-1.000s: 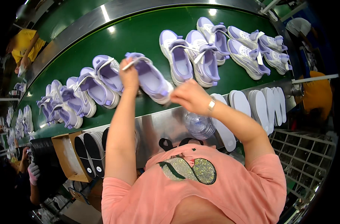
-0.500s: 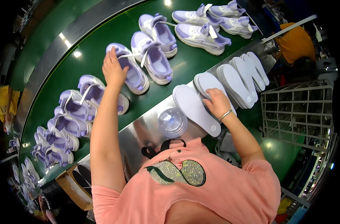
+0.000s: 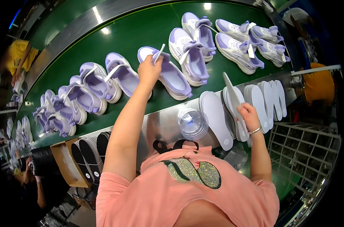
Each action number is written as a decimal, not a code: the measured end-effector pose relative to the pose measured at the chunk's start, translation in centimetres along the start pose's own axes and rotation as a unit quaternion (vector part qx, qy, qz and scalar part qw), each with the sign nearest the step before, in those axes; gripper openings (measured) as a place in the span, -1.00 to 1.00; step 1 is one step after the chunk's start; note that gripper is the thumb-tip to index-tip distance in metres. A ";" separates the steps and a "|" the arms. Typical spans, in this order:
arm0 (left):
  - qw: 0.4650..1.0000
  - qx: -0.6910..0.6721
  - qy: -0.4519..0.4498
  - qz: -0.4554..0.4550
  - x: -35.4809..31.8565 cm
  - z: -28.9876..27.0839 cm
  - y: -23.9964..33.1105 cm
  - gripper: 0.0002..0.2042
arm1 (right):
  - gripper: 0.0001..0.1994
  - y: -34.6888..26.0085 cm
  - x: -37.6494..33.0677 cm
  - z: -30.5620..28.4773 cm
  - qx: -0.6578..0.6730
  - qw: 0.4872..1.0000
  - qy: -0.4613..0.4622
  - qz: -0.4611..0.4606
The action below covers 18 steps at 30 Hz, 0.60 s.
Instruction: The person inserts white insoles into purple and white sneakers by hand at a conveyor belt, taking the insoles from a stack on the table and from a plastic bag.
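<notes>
Shoe [image 3: 175, 80] and insole [image 3: 231, 90] are each in a grasp, set apart from one another: the left hand [image 3: 149, 72] grips the lilac-and-white shoe by its tongue, a pale strip [image 3: 160, 53] jutting up beside the fingertips, and the right hand [image 3: 248, 115] holds the thin white insole by its nearer end, so that its free end points up and away from the body. The left grip sits at the front of the shoe's opening, which probably keeps the tongue out of the way and the shoe steady on the green bench [image 3: 134, 34]. Gripping the insole at one end presumably leaves the rest unobstructed; exactly how the fingers pinch it is partly hidden

Just left of the left hand is another shoe [image 3: 121, 72], the nearest of a row stretching farther left, all with their openings facing the body, likely for easy access. White insoles [image 3: 214, 117] lie stacked on a metal ledge [image 3: 156, 126] to either side of the right hand, seemingly for a short reach. Between the hands, nearer the body, stand nested clear plastic containers [image 3: 193, 124]
</notes>
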State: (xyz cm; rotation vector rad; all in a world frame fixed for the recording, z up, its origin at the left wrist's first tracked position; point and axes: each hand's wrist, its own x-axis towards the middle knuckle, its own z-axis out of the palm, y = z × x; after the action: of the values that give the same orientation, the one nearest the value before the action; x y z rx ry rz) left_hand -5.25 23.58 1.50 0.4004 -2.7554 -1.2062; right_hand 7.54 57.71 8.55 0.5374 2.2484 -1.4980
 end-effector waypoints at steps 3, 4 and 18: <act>0.999 -0.027 -0.009 -0.022 -0.6 -0.4 -0.4 -0.61 | -0.76 -6.5 1.4 4.7 0.005 0.977 -0.208 -0.040; 0.999 -0.037 -0.006 -0.025 -0.7 -0.6 -0.5 -0.60 | -0.76 -7.9 2.6 6.6 -0.018 0.964 -0.262 -0.031; 0.997 0.037 0.058 -0.038 -1.1 0.7 -1.1 -0.75 | -0.74 -11.1 6.1 17.4 -0.690 0.629 -0.085 -0.348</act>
State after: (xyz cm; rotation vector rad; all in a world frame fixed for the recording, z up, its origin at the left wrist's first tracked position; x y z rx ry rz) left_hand -4.14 23.66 0.16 0.5685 -2.7131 -1.0639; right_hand -1.53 38.21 7.86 -0.9743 2.6708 0.3896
